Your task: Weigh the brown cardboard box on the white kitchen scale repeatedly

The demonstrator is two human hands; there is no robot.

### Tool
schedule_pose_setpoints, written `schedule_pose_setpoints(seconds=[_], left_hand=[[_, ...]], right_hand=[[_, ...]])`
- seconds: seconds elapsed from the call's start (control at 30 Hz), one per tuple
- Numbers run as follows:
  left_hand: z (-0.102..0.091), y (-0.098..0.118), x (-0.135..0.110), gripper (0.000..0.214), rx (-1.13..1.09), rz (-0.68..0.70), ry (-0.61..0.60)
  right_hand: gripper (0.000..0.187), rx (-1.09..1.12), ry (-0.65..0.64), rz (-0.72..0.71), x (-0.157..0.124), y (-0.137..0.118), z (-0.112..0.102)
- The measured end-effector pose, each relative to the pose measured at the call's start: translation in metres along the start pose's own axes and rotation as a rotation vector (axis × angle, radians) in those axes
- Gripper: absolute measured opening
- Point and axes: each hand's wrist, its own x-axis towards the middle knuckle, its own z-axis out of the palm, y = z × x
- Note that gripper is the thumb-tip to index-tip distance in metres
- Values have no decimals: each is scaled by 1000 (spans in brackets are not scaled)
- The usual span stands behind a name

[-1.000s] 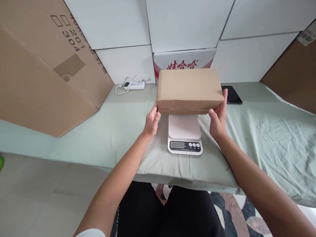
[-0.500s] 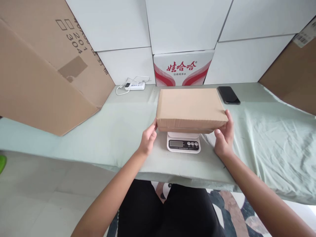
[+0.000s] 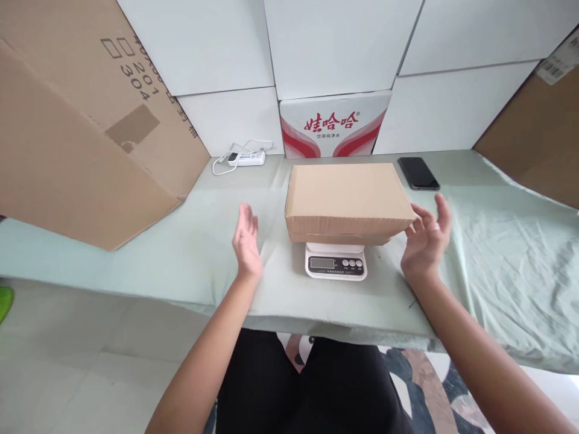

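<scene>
A closed brown cardboard box (image 3: 346, 199) rests on a small white kitchen scale (image 3: 335, 263), whose display and buttons show below the box's front edge. My left hand (image 3: 246, 241) hovers open to the left of the box, fingers stretched upward, apart from it. My right hand (image 3: 427, 232) is open just off the box's right corner, fingers spread; neither hand holds anything.
A pale green cloth (image 3: 497, 253) covers the table. A black phone (image 3: 418, 173) lies behind the box at the right, a white power strip (image 3: 246, 158) with cable at the back left. A red-and-white printed carton (image 3: 335, 125) and white boxes stand behind. Large brown cartons (image 3: 76, 132) lean at both sides.
The box came down from above the scale onto its platform. Both hands then let go and drew outward to either side, fingers opening.
</scene>
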Motion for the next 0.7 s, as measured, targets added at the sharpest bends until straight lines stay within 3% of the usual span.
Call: schedule_pose_setpoints(seconds=[0.1,0.37,0.7], left_hand=[[-8,-8,9,86,-24,-42,46],[7,-6,-7,89,-53,-114,-352],[7,4,-9,91,-61,-156,-437]], right_hand=[[63,63,96,29,11,0,-1],[77,-49,-235,-47,-5,8,-5],[74,-107,-299,-94,-5,4,-5]])
